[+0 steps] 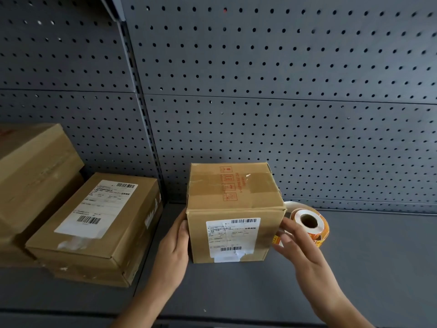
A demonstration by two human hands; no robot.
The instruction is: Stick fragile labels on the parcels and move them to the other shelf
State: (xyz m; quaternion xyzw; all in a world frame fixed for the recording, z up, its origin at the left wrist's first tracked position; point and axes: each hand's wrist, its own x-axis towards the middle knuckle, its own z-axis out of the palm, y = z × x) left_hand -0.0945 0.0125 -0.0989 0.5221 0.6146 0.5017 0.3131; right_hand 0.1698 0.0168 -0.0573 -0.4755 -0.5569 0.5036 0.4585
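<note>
Left hand [173, 245], right hand [300, 254] — bare (forearms [151, 299] too).

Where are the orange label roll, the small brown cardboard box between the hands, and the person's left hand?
Orange label roll [307, 212], head view: white end face.
Small brown cardboard box [233, 235], head view: front shipping label.
Left hand [176, 242], head view: back of hand.

The one view, worn on the head, looks forward and somewhat down onto a grey shelf [369, 268] from close in front. The perforated back panel [283, 91] fills the upper half (its rows of holes bow towards the edges, as a wide lens makes them). The left hand [173, 245] and right hand [299, 249] come in from the bottom edge, near the lens, flanking a parcel [233, 204] at lower centre.
</note>
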